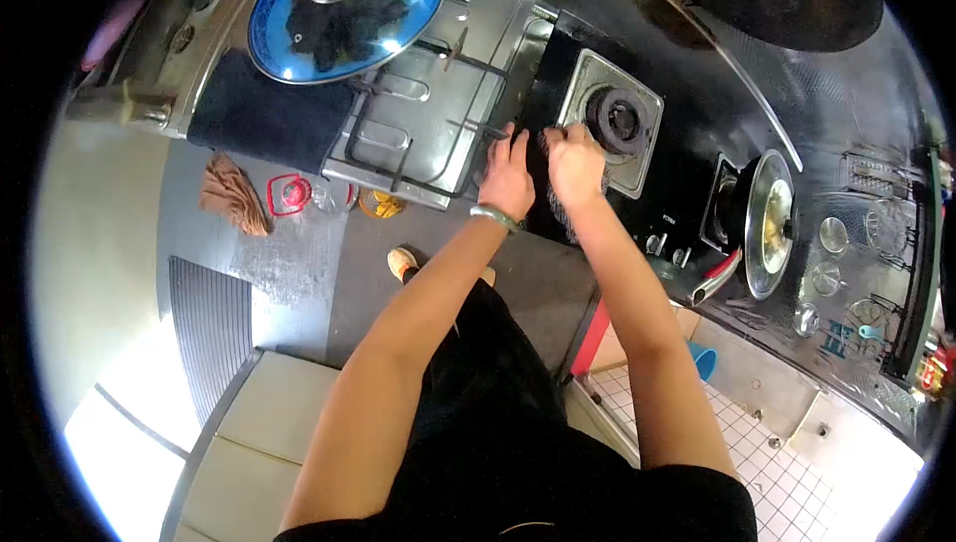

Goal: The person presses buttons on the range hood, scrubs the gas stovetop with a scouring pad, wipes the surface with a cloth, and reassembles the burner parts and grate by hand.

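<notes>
My right hand [576, 166] is closed, knuckles up, at the near edge of the black glass gas hob [647, 194], left of its burner [619, 120]. Under it shows a dark, speckled grey cloth [560, 212], largely hidden by the hand and wrist. Just to the left, my left hand [508, 179] reaches forward with fingers apart, wearing a bracelet [495, 215] at the wrist. Its fingertips rest near the gap between the hob and a steel stove [398, 124], beside the end of a pan support [478, 130]. I see nothing held in it.
A blue-rimmed glass lid [344, 4] lies over the steel stove's far left. To the right stands a lidded pan [772, 223] with a red-trimmed handle [719, 268]. On the floor are a brown cloth [234, 194] and a red-lidded container [291, 194].
</notes>
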The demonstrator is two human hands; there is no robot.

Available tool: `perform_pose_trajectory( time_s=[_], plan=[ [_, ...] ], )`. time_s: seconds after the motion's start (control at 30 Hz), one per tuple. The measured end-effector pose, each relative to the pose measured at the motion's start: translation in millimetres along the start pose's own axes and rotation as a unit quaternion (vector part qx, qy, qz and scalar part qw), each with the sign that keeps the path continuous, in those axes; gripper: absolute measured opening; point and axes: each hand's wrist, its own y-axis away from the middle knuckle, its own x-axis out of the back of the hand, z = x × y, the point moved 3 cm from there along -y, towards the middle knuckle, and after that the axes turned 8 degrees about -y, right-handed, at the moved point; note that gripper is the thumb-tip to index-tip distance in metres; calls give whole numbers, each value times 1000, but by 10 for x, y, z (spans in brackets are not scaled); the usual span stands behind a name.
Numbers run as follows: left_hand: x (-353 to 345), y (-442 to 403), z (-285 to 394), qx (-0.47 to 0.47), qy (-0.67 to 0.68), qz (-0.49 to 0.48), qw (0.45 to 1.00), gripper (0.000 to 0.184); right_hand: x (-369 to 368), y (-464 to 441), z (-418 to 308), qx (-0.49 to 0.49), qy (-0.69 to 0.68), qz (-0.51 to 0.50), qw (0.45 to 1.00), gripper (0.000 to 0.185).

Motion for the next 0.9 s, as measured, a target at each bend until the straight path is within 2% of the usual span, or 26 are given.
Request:
perform_pose_trajectory(
  time_s=[0.07, 0.1, 0.2, 0.23, 0.27, 0.33, 0.43, 0.47, 0.5, 0.53, 0.6, 0.63, 0.67, 0.7, 0.73, 0.8, 0.9],
  plan=[
    [61, 85, 38, 10, -35, -38, 999, 65, -5, -273, 61, -18, 26, -8, 999, 16],
    [60, 126, -8, 1, -70, -62, 996, 68, -29, -356, 55, -48, 63, -48, 996, 22],
    [144, 177, -56, 39, -43, -151, 987, 64, -73, -182, -130, -77, 89, -53, 992, 34],
    [112, 212, -113, 50, -21, -163, 985, 62, 7, -57, -248, -85, 92, -115, 985, 44],
    [183, 173, -99, 71, 6, -215, 974, 60, -17, 65, -294, -66, 104, -92, 988, 43],
    [111, 195, -154, 62, 27, -206, 976, 67, -65, 60, -266, -52, 116, -88, 988, 37],
    [123, 231, -155, 56, 54, -193, 978, 65, -325, -586, 70, -164, 73, -94, 979, 29],
    [136, 202, -146, 59, 59, -193, 978, 64, -318, -841, 157, -173, 82, -98, 977, 30],
    [267, 149, -71, 86, 52, -252, 963, 59, -202, -1035, 168, -153, 96, -97, 979, 31],
    [267, 136, -80, 78, 53, -244, 965, 59, -458, -1191, 442, -229, 4, -8, 973, 35],
    [190, 174, -127, 66, 57, -230, 969, 59, -349, -1309, 344, -226, 84, -90, 966, 36],
    [73, 201, -186, 45, 58, -194, 978, 59, -291, -1250, 263, -217, 91, -111, 966, 36],
    [90, 193, -176, 63, 75, -221, 970, 59, -202, -1133, 158, -208, 99, -131, 964, 36],
    [120, 185, -166, 80, 92, -248, 961, 59, -2, -1049, -71, -214, 120, -233, 941, 34],
    [145, 173, -159, 98, 109, -272, 951, 59, -185, -856, -70, -196, 159, -226, 941, 32],
    [115, 195, -171, 65, 91, -227, 967, 60, -173, -720, -144, -220, 149, -208, 941, 34],
    [82, 201, -190, 55, 64, -215, 973, 62, -111, -1149, 68, -238, 88, -228, 940, 37]
  ],
)
